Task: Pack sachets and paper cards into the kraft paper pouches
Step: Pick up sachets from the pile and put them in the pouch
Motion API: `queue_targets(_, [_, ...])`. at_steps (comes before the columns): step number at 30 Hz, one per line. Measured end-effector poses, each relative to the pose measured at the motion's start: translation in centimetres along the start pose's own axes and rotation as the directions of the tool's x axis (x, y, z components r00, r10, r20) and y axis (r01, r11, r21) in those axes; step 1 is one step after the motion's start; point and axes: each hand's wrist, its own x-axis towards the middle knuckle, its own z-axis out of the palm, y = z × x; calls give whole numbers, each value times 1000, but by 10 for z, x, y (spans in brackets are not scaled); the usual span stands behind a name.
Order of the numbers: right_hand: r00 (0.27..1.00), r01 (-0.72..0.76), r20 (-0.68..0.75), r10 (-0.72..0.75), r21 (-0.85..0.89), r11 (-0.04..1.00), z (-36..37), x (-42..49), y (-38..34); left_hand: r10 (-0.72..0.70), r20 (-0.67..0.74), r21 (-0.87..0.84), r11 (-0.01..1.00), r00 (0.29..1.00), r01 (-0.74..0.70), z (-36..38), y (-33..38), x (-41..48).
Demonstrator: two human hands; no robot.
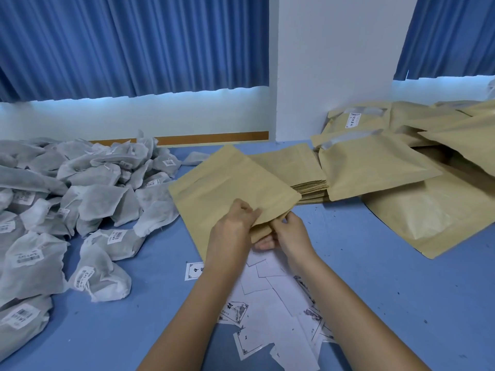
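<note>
Nearest us, paper cards (270,295) lie scattered at six o'clock. Our left hand (230,228) and right hand (292,234) both pinch the near edge of one kraft pouch (230,183) toward twelve; sachets (80,199) heap at nine. Pulling unevenly, we could tear its mouth or crease it.

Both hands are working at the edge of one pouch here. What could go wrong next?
1. The left hand and right hand both pinch the near edge of the kraft pouch; pulling it open unevenly could crease or tear it.
2. The paper cards lie loose under both forearms; reaching for the sachets might sweep or crumple some.
</note>
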Motion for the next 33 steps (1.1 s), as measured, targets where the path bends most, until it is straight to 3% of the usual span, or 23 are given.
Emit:
queue_targets(2, [998, 65, 0, -65, -50, 997, 1, -1, 0, 127, -92, -128, 982, 988, -138, -6, 4, 0])
queue_targets(4, [994, 82, -56, -89, -111, 990, 0, -1, 1, 204, -264, -110, 965, 943, -239, -11, 4, -1])
queue_targets(6, [987, 67, -131, -88, -154, 986, -4, 2, 1, 150, -437, -105, 971, 887, -215, -20, -6, 2])
queue_targets(8, [986, 66, -143, -86, -140, 988, -4, 4, 1, 96, -508, -127, 975, 856, -185, -30, -17, 5])
queue_targets(10, [991, 51, -117, -61, -84, 995, 1, 3, -1, 91, -452, -156, 971, 887, -179, -38, -24, 5])
queue_targets(13, [993, 23, -114, -24, -16, 1000, 6, 0, -8, 58, -188, -373, 919, 980, -126, -49, -35, -1])
queue_targets(15, [991, 37, -125, -37, -4, 999, 10, -1, -14, 19, -46, -524, 851, 999, -41, -58, -43, -10])
queue_targets(17, [990, 40, -136, -35, 33, 999, 17, -1, -19, -124, 36, -474, 871, 992, 126, -60, -56, -18])
queue_targets(18, [990, 34, -141, -23, 77, 996, 22, -1, -21, -264, 39, -290, 920, 964, 264, -60, -66, -22])
queue_targets(19, [989, 22, -146, -2, 134, 991, 27, -1, -22, -437, -17, -3, 899, 899, 437, -61, -79, -25])
queue_targets(20, [988, 9, -151, 20, 187, 982, 32, 0, -24, -613, -84, 267, 746, 786, 610, -64, -90, -29])
queue_targets(21, [987, -5, -154, 41, 228, 974, 37, 0, -26, -765, -108, 407, 549, 635, 730, -69, -101, -34])
queue_targets(22, [986, -17, -155, 59, 260, 965, 41, 1, -27, -865, -97, 448, 404, 493, 797, -72, -111, -40])
queue_targets(23, [985, -27, -153, 73, 288, 957, 45, 2, -29, -916, -60, 442, 332, 397, 833, -72, -119, -46])
queue_targets(24, [985, -33, -152, 84, 309, 951, 49, 2, -29, -931, -35, 440, 313, 364, 842, -71, -127, -52])
queue_targets(29, [974, -43, -192, 122, 369, 929, 68, 8, -32, -852, -84, 461, 427, 517, 778, -63, -127, -54])
queue_targets(31, [968, -38, -215, 131, 390, 920, 72, 11, -32, -803, -160, 433, 466, 575, 771, -62, -124, -51])
queue_targets(33, [963, -34, -231, 139, 409, 912, 71, 13, -30, -688, -268, 379, 568, 675, 730, -67, -125, -42])
